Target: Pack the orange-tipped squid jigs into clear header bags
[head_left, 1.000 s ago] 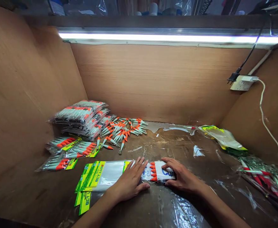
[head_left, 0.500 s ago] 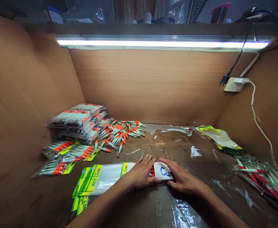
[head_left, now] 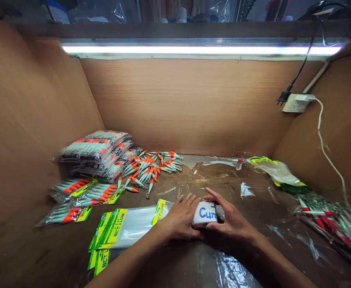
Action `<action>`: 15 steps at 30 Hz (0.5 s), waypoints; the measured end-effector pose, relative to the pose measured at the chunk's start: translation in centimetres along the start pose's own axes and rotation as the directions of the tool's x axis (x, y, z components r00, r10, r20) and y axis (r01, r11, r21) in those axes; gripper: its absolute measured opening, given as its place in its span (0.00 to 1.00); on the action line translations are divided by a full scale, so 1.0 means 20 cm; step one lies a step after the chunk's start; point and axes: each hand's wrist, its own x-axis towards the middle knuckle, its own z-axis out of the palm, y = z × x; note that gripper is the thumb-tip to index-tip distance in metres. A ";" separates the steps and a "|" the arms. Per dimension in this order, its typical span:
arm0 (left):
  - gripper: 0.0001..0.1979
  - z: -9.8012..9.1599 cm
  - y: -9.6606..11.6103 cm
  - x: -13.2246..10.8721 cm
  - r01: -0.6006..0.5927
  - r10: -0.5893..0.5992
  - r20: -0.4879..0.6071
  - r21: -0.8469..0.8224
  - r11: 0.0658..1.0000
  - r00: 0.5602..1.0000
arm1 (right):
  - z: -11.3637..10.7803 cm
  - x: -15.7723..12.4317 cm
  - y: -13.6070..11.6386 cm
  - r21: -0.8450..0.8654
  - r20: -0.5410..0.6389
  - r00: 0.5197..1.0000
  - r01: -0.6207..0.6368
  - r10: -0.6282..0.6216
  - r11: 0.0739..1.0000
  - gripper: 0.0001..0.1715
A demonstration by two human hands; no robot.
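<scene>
Grasping the white block (head_left: 204,214) by its right end with the right hand (head_left: 231,218), with the thumb along the near edge and the fingers about the far corner; lying, as a block, directly left of that palm and just right of the left hand (head_left: 179,219), so set between the two with neither clearly nearer; showing blue lettering upward; running, by what is visible, with its long axis from hand to hand, though partly covered at both ends and so hard to judge fully; resting low, apparently on the counter (head_left: 151,266).

Laying the left hand palm down, with fingers extended and not visibly clasping anything; covering the block's left end or merely abutting it, impossible to tell which; hiding whatever is beneath that palm.

Finding just left of the left hand a clear bag with a yellow header card (head_left: 159,212); farther left, fanned bags (head_left: 118,228) with similar cards; beyond the left hand and a little left, loose orange-tipped lures (head_left: 147,168); well right of the right hand, a bagged heap of red-and-white lures (head_left: 328,222).
</scene>
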 end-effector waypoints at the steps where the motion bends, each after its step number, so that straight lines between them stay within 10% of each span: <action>1: 0.57 0.01 0.02 0.01 0.000 0.000 -0.033 -0.007 1.000 0.999 | 0.00 0.00 -0.02 -0.011 -0.026 1.000 0.017 -0.017 1.000 0.57; 9: 0.45 -0.02 0.14 0.08 -0.144 0.120 -0.226 -0.093 0.985 0.967 | 0.03 -0.06 -0.13 -0.143 -0.170 0.967 0.165 -0.188 0.976 0.58; 15: 0.30 -0.43 0.11 -0.05 -0.120 -0.125 -0.411 -0.522 0.845 0.903 | -0.03 -0.07 -0.15 -0.137 -0.382 0.912 0.103 -0.148 0.985 0.50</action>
